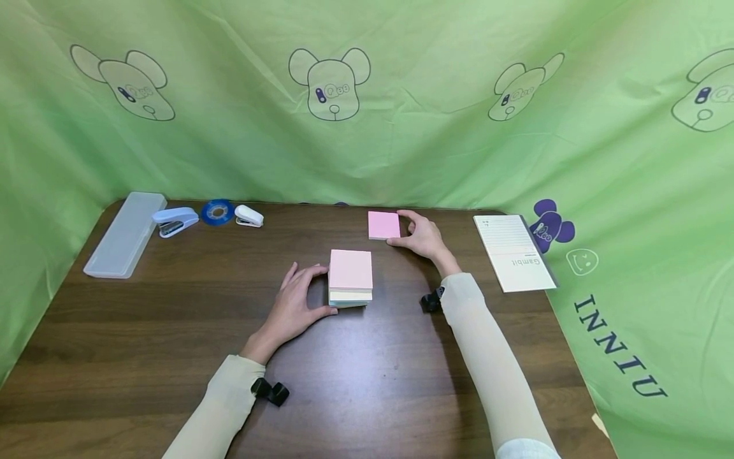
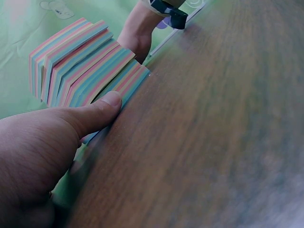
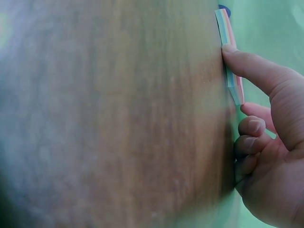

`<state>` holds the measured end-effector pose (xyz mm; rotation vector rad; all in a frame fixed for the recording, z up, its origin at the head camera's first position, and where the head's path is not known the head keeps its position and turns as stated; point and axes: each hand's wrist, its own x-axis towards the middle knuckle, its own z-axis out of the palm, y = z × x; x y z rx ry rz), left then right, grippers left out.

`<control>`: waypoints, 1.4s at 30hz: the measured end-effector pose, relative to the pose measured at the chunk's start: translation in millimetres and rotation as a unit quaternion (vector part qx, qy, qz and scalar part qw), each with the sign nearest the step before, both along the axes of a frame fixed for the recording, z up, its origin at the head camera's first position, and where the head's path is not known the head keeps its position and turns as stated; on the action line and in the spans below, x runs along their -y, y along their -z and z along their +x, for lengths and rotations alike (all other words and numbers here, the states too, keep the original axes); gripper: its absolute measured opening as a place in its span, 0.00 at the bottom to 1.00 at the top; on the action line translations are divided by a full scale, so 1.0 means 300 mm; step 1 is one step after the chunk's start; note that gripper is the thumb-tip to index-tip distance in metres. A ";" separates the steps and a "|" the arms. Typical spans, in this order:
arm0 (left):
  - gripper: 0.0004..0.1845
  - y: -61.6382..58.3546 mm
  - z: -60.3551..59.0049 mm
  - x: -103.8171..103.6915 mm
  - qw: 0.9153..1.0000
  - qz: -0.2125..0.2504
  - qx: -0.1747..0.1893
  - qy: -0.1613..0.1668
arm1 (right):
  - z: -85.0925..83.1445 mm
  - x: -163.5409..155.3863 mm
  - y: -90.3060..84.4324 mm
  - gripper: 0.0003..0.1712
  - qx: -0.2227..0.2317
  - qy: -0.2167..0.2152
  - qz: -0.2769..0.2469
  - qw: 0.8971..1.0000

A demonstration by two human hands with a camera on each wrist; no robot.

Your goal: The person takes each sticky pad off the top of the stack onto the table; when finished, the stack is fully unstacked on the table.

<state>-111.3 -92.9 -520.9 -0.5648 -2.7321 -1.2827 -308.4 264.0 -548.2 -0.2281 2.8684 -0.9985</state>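
In the middle of the table stands a tall stack of sticky note pads [image 1: 350,270], pale pink on top. My left hand [image 1: 294,302] grips its left side, thumb at the near edge and fingers at the far edge. Seen from the left wrist, the stack [image 2: 90,66] has pink, blue and cream layers, stepped unevenly, and the thumb presses low on it. Farther back and right lies a thin sticky note pad [image 1: 383,225] with a bright pink top. My right hand [image 1: 423,237] pinches this pad by its right side; in the right wrist view the thumb lies along its striped edge [image 3: 228,38].
Along the back left are a translucent pencil case [image 1: 126,236], a light blue stapler [image 1: 176,220], a roll of blue tape [image 1: 217,212] and a small white stapler [image 1: 249,216]. A notebook [image 1: 514,253] lies at the right edge. A green curtain [image 1: 401,153] hangs behind the table.
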 end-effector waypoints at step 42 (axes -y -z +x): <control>0.48 0.008 0.000 0.001 1.000 -0.003 0.001 -0.002 | 0.352 0.104 -0.286 0.32 -0.071 -0.014 -0.204 0.976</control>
